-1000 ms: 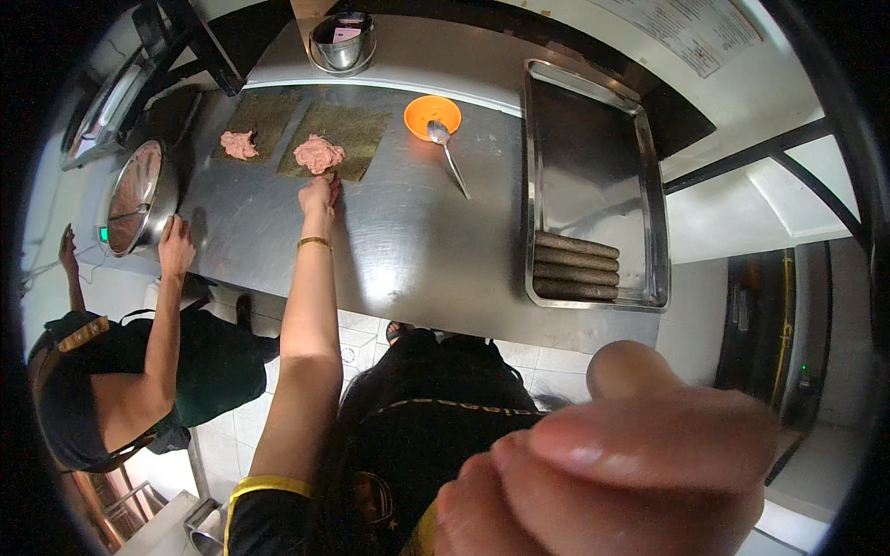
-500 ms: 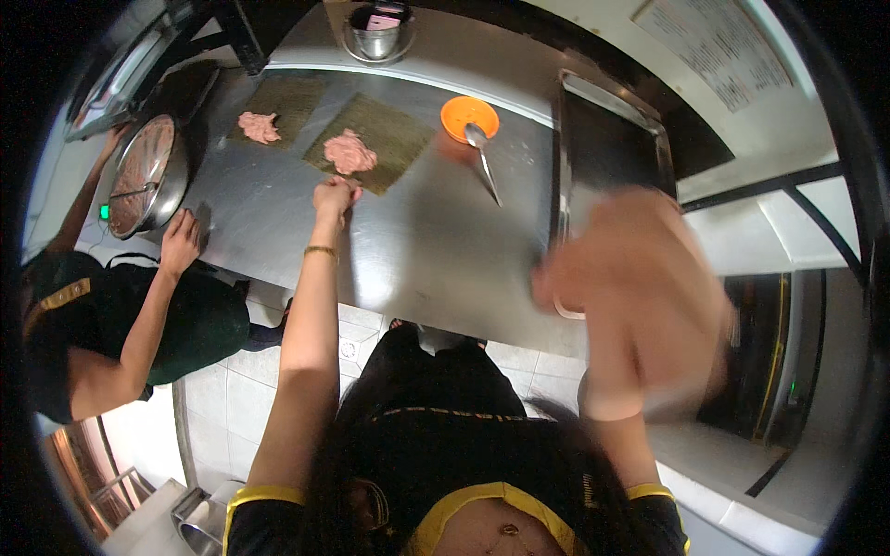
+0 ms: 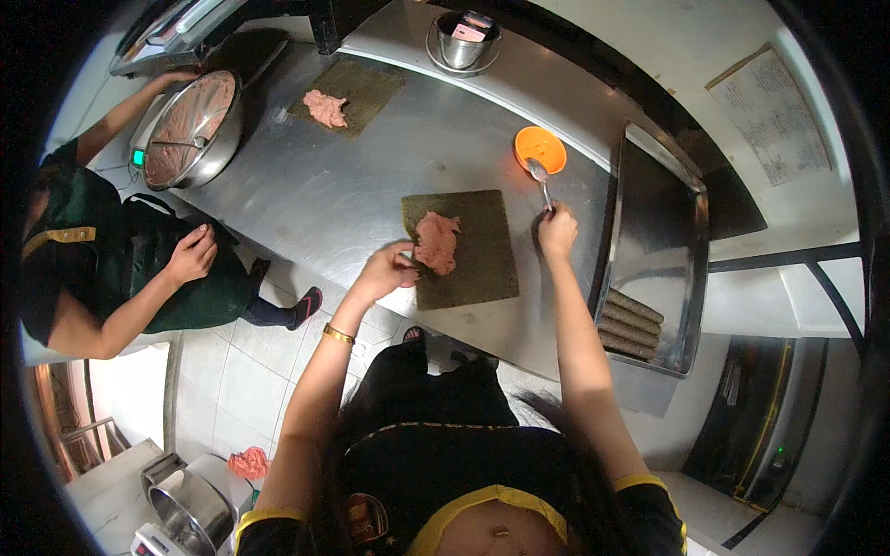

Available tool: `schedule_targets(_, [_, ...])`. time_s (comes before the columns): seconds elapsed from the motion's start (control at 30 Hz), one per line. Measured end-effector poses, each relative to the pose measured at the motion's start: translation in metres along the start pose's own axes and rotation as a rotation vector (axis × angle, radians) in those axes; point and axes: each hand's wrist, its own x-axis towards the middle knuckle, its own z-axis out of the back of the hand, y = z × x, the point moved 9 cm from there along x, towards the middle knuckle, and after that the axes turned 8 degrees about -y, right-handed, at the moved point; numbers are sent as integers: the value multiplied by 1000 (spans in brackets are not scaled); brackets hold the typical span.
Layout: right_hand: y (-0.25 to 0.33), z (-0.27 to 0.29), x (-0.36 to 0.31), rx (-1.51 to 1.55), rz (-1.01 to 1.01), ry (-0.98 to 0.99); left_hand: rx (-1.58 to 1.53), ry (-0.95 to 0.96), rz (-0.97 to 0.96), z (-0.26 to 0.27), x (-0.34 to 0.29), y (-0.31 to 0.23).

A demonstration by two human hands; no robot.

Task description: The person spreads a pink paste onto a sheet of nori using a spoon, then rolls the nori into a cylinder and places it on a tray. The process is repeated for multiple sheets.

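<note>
A dark green seaweed sheet (image 3: 477,250) lies in front of me on the steel table, with a lump of pink minced meat paste (image 3: 437,243) on its left half. My left hand (image 3: 389,272) pinches the sheet's left edge beside the paste. In my right hand (image 3: 558,232) is the handle of a metal spoon (image 3: 545,190). The spoon's bowl end rests at the rim of a small orange bowl (image 3: 540,148). Farther left, a second seaweed sheet (image 3: 375,93) carries another lump of paste (image 3: 325,108).
A metal tray (image 3: 700,278) at the right holds several dark rolls (image 3: 630,324). At the left, a co-worker's hand (image 3: 192,253) hangs near the table edge, the other at a large steel bowl (image 3: 227,130) of paste. A small metal bucket (image 3: 456,51) stands at the back.
The nearer seaweed sheet with its paste has come toward me and turned. My right hand has moved left from the tray and taken hold of the spoon. The co-worker's nearer hand has left the table.
</note>
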Motion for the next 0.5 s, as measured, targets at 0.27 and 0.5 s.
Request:
schedule_targets(0.27, [23,-16,-90,861,-358,548,184,144,-152,-54,-13,1])
schedule_targets(0.5, [24,31,-99,953,-368,579,250,44,-192,-48,-14,-8])
